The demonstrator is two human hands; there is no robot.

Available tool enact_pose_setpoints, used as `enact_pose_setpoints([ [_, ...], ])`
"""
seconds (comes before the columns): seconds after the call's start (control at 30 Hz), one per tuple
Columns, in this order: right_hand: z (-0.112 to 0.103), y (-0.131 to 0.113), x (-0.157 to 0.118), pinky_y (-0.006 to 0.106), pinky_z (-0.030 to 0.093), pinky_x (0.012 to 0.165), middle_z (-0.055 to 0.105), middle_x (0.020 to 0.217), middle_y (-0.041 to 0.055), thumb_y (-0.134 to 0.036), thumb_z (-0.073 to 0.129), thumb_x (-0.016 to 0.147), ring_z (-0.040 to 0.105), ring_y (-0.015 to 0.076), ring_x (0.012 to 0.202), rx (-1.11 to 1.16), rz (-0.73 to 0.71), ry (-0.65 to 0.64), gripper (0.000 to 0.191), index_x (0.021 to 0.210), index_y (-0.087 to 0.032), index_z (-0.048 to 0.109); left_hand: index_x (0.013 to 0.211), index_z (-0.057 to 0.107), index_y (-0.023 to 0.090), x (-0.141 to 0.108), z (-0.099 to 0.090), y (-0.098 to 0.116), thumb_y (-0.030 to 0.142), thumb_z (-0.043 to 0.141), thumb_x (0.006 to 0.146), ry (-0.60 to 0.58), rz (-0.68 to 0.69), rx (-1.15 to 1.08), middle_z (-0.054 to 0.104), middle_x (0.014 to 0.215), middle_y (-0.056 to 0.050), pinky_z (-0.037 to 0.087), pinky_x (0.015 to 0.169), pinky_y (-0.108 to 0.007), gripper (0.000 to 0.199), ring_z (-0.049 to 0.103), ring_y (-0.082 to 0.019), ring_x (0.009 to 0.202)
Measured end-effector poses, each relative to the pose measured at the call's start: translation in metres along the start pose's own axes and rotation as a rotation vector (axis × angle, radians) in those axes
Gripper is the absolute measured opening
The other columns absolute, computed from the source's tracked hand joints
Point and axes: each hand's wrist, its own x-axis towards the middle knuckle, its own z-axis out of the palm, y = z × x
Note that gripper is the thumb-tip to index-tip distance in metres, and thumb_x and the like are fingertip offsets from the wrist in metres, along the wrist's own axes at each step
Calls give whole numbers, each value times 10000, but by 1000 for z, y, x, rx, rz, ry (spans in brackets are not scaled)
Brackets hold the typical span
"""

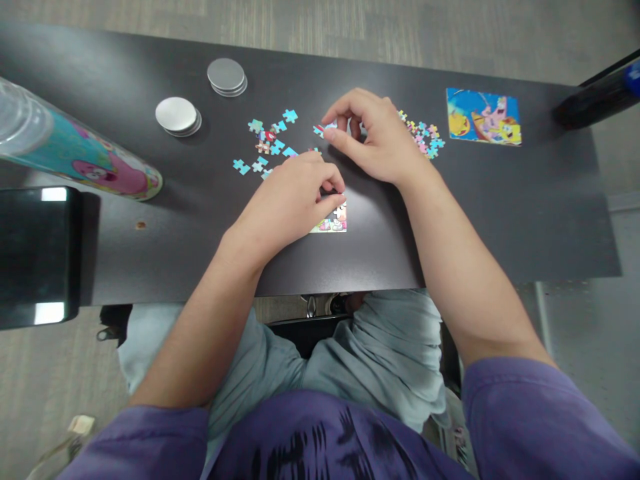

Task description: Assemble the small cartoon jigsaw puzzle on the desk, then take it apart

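Note:
My right hand is over the far middle of the table. Its thumb and index finger close on a small blue, red and white jigsaw piece. My left hand lies low over a partly assembled jigsaw. The left fingers are curled, with a gap between thumb and index finger, and the thumb tip is at the jigsaw's upper right part. The hand hides much of that jigsaw. Loose jigsaw pieces, mostly light blue, are scattered beyond my left hand. More pieces, pink, yellow and blue, form a pile partly behind my right hand.
Two stacks of round metal discs stand at the far left. A tall cartoon-printed tube and a black device occupy the left side. A cartoon picture card lies right, near a dark bottle.

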Motion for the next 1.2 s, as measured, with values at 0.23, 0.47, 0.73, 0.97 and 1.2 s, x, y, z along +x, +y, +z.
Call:
enact_pose_setpoints([
  [0.23,1,2,-1,587,569,1173,888,1238,48,-805,714,1271,774,343,995,0,-76,23,433,1263,-390,836,1080,944,379,0,-1,-2,322,803,1116,-23,17,31,902,1270,-77,670,1113,-587,156,859,-417,1239],
  [0.47,2,0,-1,556,583,1089,890,1257,68,-608,755,1272,819,350,1064,4,-73,10,282,1271,-333,823,1173,963,393,0,0,-2,367,839,1108,-36,29,46,906,1332,-72,690,1045,-579,143,866,-411,1204],
  [0.73,-4,-9,-3,608,599,1151,902,1254,24,-790,731,1243,771,355,1025,3,-1,-12,387,1208,-414,814,1205,981,356,0,1,0,362,858,1151,-44,19,74,898,1342,-78,685,1073,-564,134,855,-374,1177],
  [0.97,-5,-9,-1,532,588,1067,888,1300,40,-602,760,1246,776,324,1060,24,3,-64,229,1244,-376,795,1273,1003,278,0,1,6,271,869,1163,-47,13,101,880,1352,-122,670,1085,-528,174,858,-376,1250],
  [1.2,-2,-6,-1,562,534,1177,886,1254,40,-599,765,1249,756,322,1020,20,-34,-34,248,1219,-356,796,1204,981,304,0,2,3,316,844,1126,-24,17,63,882,1335,-120,679,1104,-583,158,835,-411,1262],
])
